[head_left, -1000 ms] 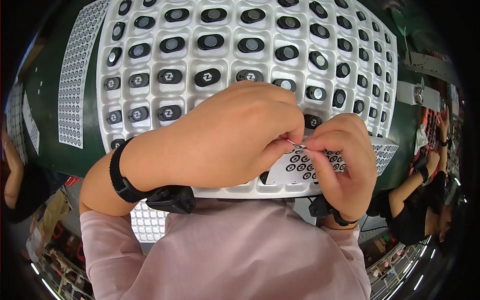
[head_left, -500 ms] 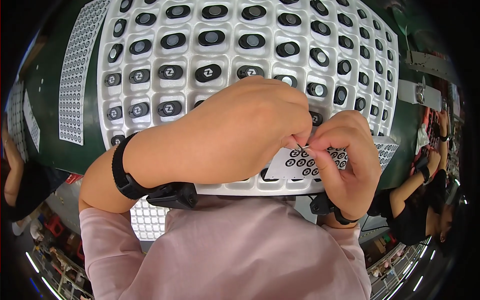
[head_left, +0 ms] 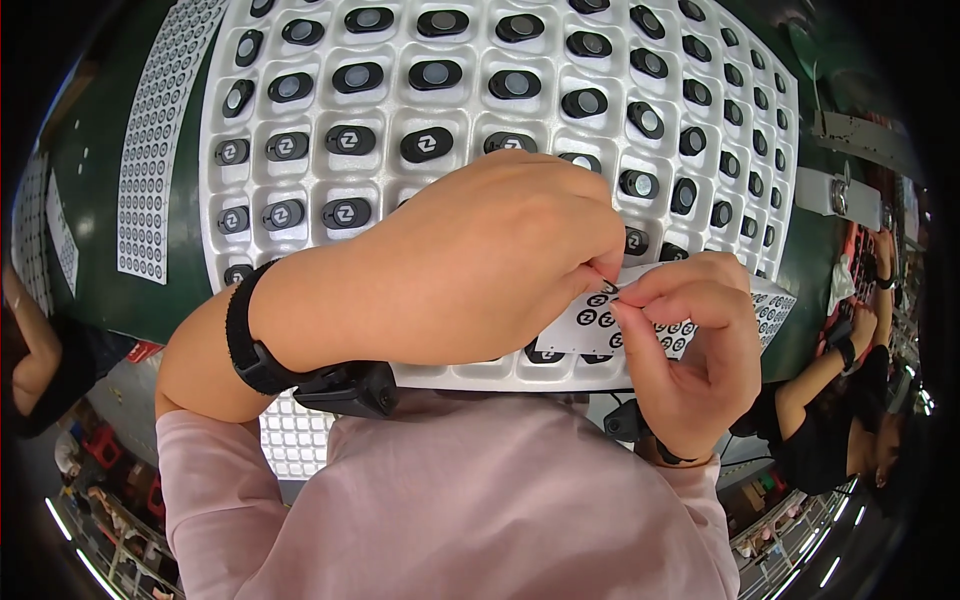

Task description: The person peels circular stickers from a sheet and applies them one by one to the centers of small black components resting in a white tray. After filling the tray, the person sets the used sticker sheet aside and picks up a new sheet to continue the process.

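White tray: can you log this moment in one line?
left hand: pinching; right hand: pinching alongside; dark sliver between hands: unclear what; label sheet: over tray, partly behind right hand; black pieces: in tray compartments

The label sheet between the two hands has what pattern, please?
The label sheet is white with round black marks, clearest in the head view.

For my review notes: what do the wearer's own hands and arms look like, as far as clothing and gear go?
The left hand and right hand wear no gloves. A black left strap carries a boxy black device; a black right strap sits by a similar unit. The sleeves are plain pale pink.
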The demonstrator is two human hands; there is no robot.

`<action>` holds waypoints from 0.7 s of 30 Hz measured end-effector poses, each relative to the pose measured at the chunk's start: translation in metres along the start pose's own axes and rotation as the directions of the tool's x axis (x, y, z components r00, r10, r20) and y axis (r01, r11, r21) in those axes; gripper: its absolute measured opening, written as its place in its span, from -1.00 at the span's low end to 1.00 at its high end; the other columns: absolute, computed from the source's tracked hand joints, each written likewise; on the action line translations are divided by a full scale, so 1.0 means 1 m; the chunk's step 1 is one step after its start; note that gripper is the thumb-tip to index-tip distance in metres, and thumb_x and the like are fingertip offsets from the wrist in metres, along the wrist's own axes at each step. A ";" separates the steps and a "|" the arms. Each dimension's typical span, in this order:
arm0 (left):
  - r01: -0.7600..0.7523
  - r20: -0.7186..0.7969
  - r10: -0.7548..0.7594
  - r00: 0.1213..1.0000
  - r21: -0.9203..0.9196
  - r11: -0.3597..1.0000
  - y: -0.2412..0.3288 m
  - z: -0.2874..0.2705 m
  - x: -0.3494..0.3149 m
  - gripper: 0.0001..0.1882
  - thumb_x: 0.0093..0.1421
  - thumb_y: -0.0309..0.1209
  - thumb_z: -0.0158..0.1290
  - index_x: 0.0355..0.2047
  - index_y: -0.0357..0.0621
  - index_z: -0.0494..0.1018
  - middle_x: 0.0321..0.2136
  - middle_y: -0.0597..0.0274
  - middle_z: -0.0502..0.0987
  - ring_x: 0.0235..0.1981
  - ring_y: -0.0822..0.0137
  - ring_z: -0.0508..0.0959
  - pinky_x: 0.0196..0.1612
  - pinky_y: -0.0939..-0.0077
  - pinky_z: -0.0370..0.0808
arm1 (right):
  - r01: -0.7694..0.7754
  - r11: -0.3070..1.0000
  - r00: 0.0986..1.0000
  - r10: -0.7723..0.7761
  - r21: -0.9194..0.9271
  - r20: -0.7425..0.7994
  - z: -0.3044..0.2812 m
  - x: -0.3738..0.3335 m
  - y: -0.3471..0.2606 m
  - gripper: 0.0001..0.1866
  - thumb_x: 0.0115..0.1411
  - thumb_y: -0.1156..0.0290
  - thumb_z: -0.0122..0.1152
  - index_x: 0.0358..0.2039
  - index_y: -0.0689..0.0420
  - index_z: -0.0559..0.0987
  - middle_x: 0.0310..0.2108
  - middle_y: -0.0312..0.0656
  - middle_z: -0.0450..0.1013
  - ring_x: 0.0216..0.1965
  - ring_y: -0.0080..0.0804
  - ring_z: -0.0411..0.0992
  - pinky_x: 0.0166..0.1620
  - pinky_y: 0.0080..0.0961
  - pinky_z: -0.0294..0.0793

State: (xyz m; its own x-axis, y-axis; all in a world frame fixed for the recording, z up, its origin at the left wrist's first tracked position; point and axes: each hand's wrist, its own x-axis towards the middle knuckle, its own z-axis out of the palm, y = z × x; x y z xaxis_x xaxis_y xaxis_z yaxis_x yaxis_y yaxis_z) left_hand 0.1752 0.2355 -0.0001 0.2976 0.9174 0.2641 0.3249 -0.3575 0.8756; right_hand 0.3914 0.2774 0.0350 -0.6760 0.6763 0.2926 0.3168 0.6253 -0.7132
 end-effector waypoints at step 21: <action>0.068 0.048 -0.064 0.997 -0.079 0.995 0.002 -0.004 -0.002 -0.93 0.17 -0.59 0.17 -0.33 -0.21 0.53 -0.43 0.14 0.51 -0.35 0.09 0.52 -0.28 0.27 0.45 | -0.043 0.999 0.999 0.043 0.009 -0.015 0.005 -0.003 0.000 -0.63 -0.08 0.74 0.42 -0.35 0.04 0.48 -0.36 -0.30 0.59 -0.36 -0.30 0.44 -0.18 -0.40 0.30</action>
State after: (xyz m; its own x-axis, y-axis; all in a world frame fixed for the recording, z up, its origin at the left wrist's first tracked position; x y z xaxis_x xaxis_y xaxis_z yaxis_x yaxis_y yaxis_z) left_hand 0.1719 0.2335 0.0024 0.3194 0.9288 0.1878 0.2720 -0.2797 0.9208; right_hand 0.3904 0.2735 0.0308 -0.6516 0.7085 0.2712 0.3395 0.5920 -0.7310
